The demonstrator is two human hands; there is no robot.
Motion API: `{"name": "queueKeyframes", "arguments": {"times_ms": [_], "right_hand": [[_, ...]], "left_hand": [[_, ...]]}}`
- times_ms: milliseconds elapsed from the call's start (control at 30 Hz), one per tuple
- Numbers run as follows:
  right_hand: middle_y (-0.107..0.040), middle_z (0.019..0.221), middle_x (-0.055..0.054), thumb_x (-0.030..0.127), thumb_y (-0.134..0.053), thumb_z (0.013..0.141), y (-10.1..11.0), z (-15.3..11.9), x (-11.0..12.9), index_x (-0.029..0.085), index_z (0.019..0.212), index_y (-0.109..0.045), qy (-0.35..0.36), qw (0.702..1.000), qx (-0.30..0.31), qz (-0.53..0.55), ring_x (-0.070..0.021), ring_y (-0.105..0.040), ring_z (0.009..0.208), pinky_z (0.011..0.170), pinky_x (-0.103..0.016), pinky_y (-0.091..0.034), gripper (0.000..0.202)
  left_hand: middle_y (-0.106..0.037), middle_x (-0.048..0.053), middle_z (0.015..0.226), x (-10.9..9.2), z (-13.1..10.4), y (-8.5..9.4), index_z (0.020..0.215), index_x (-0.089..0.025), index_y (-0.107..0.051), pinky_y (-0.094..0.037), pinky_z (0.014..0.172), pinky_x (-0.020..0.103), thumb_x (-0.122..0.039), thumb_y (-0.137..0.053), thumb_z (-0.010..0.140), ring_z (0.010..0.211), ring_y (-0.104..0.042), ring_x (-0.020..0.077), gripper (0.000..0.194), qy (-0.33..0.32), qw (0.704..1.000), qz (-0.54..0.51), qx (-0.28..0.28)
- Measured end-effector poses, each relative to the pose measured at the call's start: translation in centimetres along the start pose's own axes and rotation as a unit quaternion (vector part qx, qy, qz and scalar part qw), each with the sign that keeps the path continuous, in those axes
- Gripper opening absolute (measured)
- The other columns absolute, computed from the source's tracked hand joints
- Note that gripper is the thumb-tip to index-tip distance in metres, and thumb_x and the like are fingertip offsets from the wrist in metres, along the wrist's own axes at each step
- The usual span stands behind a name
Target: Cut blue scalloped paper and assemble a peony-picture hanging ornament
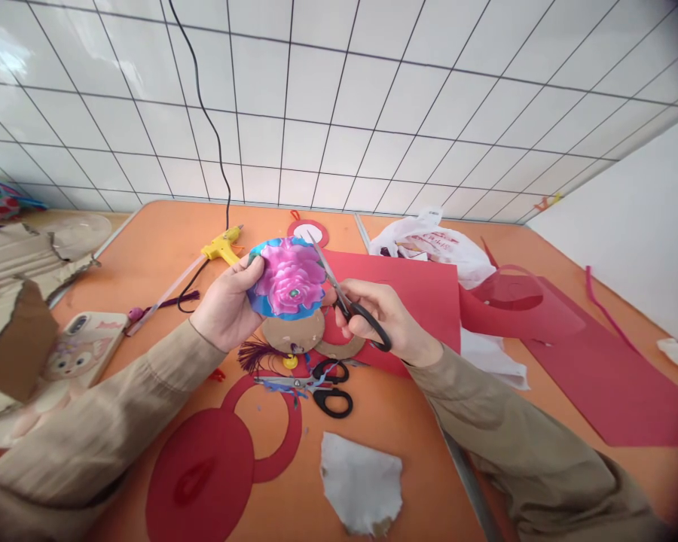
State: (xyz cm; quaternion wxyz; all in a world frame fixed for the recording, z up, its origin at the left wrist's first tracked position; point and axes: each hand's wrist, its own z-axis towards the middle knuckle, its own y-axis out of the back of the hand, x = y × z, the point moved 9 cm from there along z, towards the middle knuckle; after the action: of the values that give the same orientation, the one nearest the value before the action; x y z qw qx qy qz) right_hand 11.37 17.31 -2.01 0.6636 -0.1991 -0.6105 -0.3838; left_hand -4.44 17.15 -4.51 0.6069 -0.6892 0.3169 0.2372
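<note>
My left hand (230, 305) grips the left edge of a round blue cutout with a pink flower (291, 277), thumb on its face. My right hand (380, 320) holds black-handled scissors (343, 293), blades pointing up and left beside the cutout's right edge. Below the flower lie a round cardboard disc (294, 333), a purple tassel (258, 355) and a second pair of scissors (332, 388) with blue scraps on its blades. A red disc (200, 474) and a red ring (294, 444) rest near the front.
A yellow glue gun (222, 245) and a phone (84, 346) lie left, beside cardboard pieces (11, 339). Behind and right are red sheets (423, 301), a white plastic bag (438, 241) and a curled red strip (502, 309). A whitish scrap (362, 482) lies in front.
</note>
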Motion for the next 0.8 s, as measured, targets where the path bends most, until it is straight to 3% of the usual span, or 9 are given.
{"name": "queueKeyframes", "arguments": {"times_ms": [167, 433, 800], "right_hand": [[-0.052, 0.067, 0.002, 0.072, -0.071, 0.069, 0.0, 0.2, -0.2, 0.015, 0.090, -0.060, -0.018, 1.000, -0.005, 0.003, -0.0092, -0.048, 0.054, 0.050, -0.023, -0.039, 0.062], [-0.052, 0.061, 0.003, 0.066, -0.077, 0.066, 0.0, -0.1, -0.9, 0.015, 0.086, -0.059, -0.064, 0.998, -0.012, 0.024, -0.0089, -0.051, 0.047, 0.046, -0.023, -0.043, 0.058], [-0.052, 0.061, 0.005, 0.039, -0.075, 0.073, -0.1, -0.2, -1.2, 0.015, 0.086, -0.060, -0.091, 0.996, -0.012, -0.011, -0.0078, -0.054, 0.043, 0.043, -0.020, -0.043, 0.031]], "left_hand": [[-0.073, 0.005, 0.081, -0.1, 0.1, 0.0, 0.089, -0.013, -0.069, -0.060, 0.070, 0.026, -0.015, -0.057, 0.093, 0.069, -0.071, 0.0145, 0.012, 0.000, 1.000, 0.002, 0.012], [-0.072, 0.004, 0.077, -0.6, 0.0, 0.0, 0.084, -0.014, -0.067, -0.059, 0.063, 0.024, -0.008, -0.043, 0.096, 0.062, -0.069, 0.0127, 0.027, -0.011, 1.000, 0.001, -0.028], [-0.070, 0.005, 0.072, -1.1, 0.4, 0.6, 0.081, -0.012, -0.068, -0.057, 0.063, 0.024, -0.009, -0.050, 0.094, 0.061, -0.068, 0.0131, 0.023, -0.008, 0.999, 0.032, -0.026]]}}
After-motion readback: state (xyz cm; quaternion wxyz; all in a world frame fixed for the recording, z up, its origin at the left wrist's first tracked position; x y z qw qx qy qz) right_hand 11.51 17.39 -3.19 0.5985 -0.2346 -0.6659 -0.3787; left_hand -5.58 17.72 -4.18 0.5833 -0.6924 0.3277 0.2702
